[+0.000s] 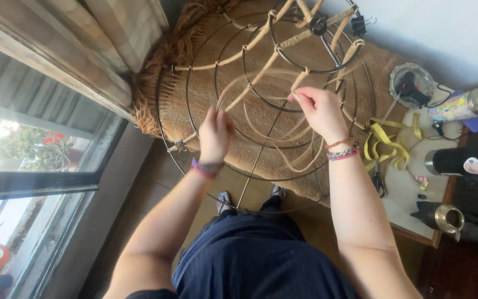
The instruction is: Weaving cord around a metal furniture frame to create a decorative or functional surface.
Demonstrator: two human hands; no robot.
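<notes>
head view | worn on the person's head | faces steeply down over both arms | near the hands and wire frame (266, 94) | floor and bench (410, 194) edge below

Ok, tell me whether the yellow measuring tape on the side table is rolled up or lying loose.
Loose. The yellow measuring tape sprawls in open loops across the white side table, beside the scissors, not wound into a coil.

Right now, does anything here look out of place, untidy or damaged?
Nothing looks damaged. The yellow measuring tape lies in a loose tangle at the edge of the small table, beside the scissors. Loose cane strands hang in loops inside the wire frame.
</notes>
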